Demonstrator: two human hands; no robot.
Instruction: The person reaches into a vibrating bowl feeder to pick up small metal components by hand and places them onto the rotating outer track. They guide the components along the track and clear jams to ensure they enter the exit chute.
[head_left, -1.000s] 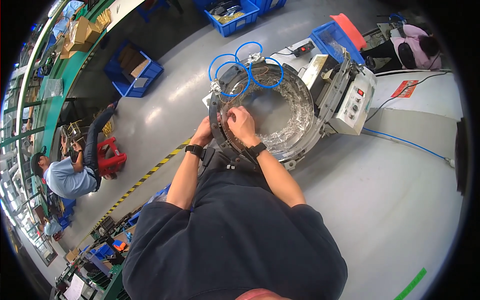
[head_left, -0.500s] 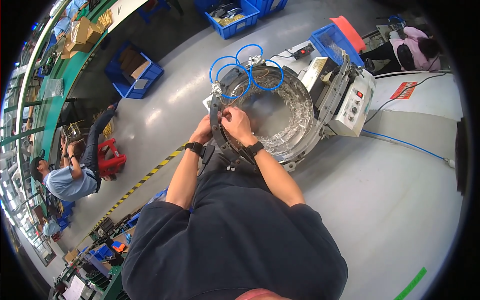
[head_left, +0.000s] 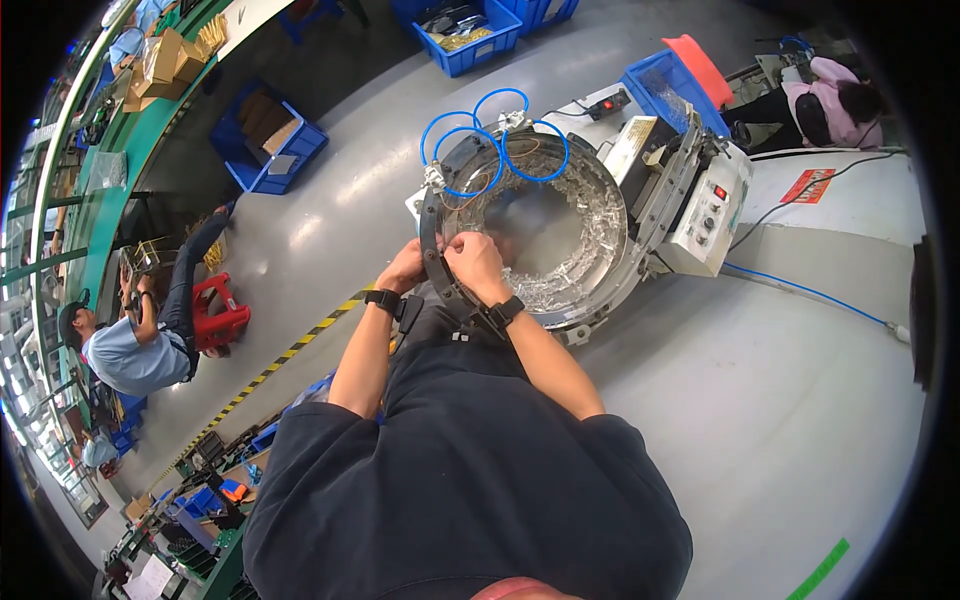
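Left hand [head_left: 405, 268] and right hand [head_left: 476, 264] lie at the dark rim [head_left: 431, 218], finger closure indiscernible; a slip could jostle the shiny pieces [head_left: 594, 235].

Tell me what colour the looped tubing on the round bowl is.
The looped tubing is blue, seen best in the head view.

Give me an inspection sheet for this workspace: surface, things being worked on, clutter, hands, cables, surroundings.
Surface: shiny grey floor with yellow-black striped tape.
Things: round metal bowl, lined inside with small clear pieces.
Clutter: filled blue bins on the floor beyond.
Hands: left hand at the bowl's left rim; right hand close beside it; fingertips too small to tell any grip.
Cables: blue tubes looping over the far rim.
Surroundings: person in light blue at left, person in pink at upper right.
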